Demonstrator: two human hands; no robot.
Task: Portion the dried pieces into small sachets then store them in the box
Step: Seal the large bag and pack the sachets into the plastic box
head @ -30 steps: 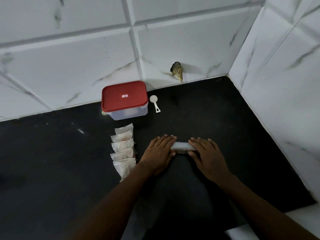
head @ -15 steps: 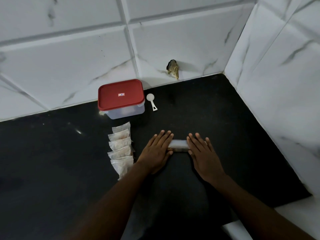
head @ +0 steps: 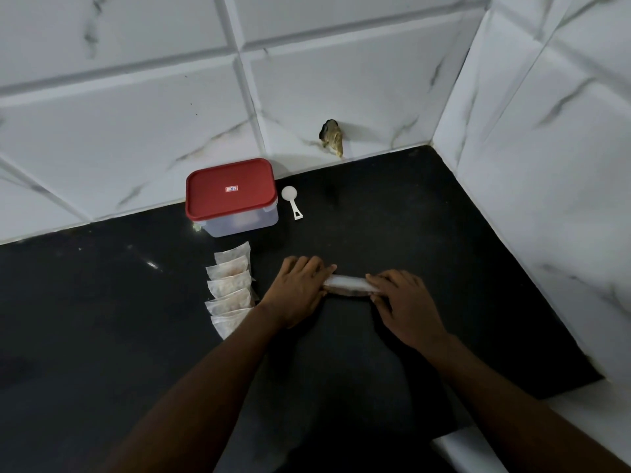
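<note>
A rolled clear plastic bag (head: 348,285) with brownish dried pieces inside lies on the black counter (head: 444,254). My left hand (head: 300,291) covers its left end, fingers bent over the roll. My right hand (head: 406,303) covers the right end, fingers curled over the top and thumb at the near side. Left of my left wrist lies a row of several filled small sachets (head: 229,285), overlapping one another. Behind them, against the wall, stands the clear storage box with its red lid (head: 230,194) shut.
A small white plastic scoop (head: 292,199) lies right of the box. White marble-look tiled walls close off the back and right. A brownish lump (head: 333,136) sticks to the back wall. The counter's front right corner ends at a white surface (head: 580,421).
My fingers, straight and flat before, now bend over the roll's ends. The hands have drawn slightly apart, so more of the roll shows between them.
</note>
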